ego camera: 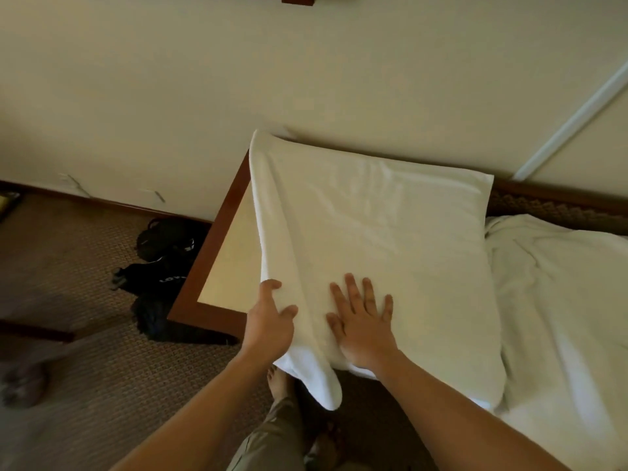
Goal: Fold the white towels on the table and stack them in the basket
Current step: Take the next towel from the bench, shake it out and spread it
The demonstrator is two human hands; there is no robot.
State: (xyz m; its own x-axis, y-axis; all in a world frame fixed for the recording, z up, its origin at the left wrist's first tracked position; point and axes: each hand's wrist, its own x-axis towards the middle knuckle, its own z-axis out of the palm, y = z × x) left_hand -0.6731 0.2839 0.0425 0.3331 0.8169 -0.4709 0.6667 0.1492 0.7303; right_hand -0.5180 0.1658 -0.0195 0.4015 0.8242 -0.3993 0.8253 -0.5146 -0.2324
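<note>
A large white towel (373, 226) lies spread over the table (224, 253), folded into a broad rectangle. Its near-left corner hangs off the table's front edge. My left hand (268, 324) grips the towel's left edge near that corner, thumb on top. My right hand (363, 321) presses flat on the towel beside it, fingers spread and straight. A second white towel (557, 300) lies crumpled on the right side of the table. No basket shows in this view.
The table has a dark wooden rim (204, 260) and stands against a cream wall (204, 96). Black bags (163, 256) lie on the patterned carpet left of the table. My bare foot (277, 379) and trouser leg are below the front edge.
</note>
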